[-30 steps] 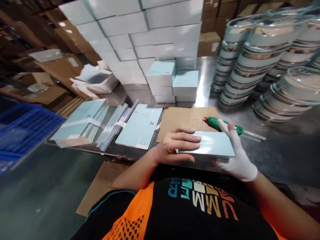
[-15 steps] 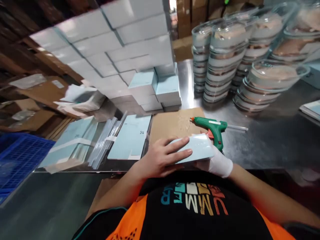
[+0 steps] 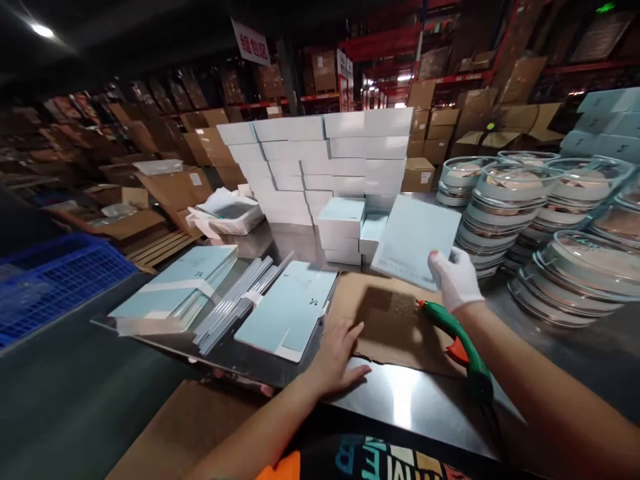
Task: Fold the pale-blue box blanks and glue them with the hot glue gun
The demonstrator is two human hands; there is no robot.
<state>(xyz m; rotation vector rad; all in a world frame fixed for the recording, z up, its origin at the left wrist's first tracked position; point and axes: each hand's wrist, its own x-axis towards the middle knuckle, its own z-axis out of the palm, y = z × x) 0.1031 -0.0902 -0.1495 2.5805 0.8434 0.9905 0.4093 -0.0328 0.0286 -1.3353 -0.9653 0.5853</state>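
Now the gloved right hand (image 3: 454,279) grips the pale blue box (image 3: 415,240) aloft, far of the glue gun (image 3: 457,347); the left hand (image 3: 340,357) lies fingers open on the cardboard sheet (image 3: 395,327).

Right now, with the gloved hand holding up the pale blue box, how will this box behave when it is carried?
The pale blue box probably feels light: the right hand alone lifts it by one corner. It seems stiff, since its flat face stays straight. Its smooth surface might slip from such a small grip.
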